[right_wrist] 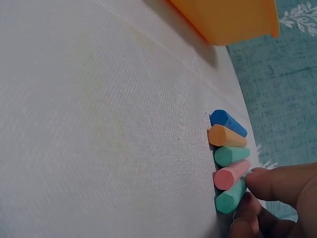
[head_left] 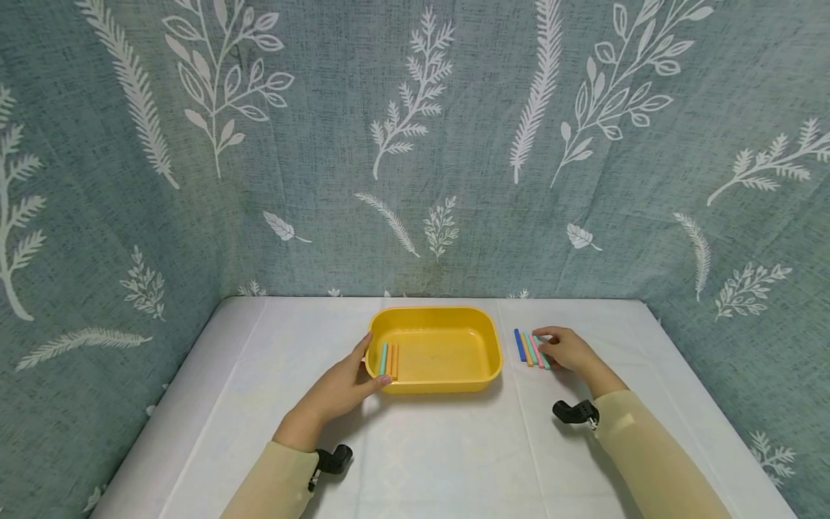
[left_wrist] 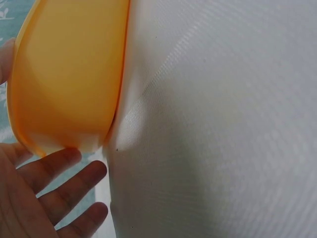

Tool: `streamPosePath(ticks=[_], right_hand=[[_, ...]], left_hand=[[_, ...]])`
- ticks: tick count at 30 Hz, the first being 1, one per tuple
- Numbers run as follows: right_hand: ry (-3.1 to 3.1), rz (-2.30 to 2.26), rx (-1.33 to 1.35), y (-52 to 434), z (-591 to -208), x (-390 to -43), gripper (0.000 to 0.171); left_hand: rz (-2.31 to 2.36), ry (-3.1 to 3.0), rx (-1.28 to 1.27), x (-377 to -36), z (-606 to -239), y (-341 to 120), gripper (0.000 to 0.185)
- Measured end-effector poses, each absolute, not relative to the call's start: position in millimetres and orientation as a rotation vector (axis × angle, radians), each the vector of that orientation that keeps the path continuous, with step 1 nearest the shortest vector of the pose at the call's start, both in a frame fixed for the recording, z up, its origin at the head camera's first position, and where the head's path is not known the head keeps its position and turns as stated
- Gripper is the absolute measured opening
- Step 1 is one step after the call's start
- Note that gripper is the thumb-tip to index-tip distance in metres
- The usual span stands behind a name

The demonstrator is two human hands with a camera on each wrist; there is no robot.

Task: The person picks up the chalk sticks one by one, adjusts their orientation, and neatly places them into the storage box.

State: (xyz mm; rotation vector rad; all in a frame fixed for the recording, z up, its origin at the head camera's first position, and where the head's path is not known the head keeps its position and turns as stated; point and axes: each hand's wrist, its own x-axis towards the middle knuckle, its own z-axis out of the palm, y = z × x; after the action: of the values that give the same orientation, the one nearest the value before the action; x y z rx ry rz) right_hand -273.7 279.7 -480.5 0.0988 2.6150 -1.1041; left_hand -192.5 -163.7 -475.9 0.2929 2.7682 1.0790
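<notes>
Left hand (head_left: 344, 386), fingers straight, steadies the yellow plastic tray (head_left: 447, 382) mid-worktop. Right hand (head_left: 567, 349) pinches the outermost green chalk stick (right_wrist: 232, 197) in the coloured row (head_left: 530, 349) toward the worktop's right edge. Pick-up step, I'd judge; next comes a clean lift toward the tray.

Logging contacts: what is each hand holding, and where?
Left hand steadies the yellow tray at its left rim. Right hand pinches the outermost green chalk stick near its end.
</notes>
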Motion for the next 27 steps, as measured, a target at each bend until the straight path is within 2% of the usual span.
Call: streamPosePath(ticks=[7, 14, 27], right_hand=[[2.610, -1.070, 0.085, 282.0, -478.3, -273.1, 0.042], [2.645, -0.963, -0.016, 283.3, -471.9, -269.1, 0.051], [2.713, -1.018, 0.051, 291.2, -477.8, -261.5, 0.042]], left_hand=[[1.075, 2.774, 0.302, -191.5, -475.4, -163.9, 0.099], [1.071, 2.778, 0.287, -191.6, -475.4, -163.5, 0.099], [1.085, 2.776, 0.304, -191.4, -476.1, -164.6, 0.101]])
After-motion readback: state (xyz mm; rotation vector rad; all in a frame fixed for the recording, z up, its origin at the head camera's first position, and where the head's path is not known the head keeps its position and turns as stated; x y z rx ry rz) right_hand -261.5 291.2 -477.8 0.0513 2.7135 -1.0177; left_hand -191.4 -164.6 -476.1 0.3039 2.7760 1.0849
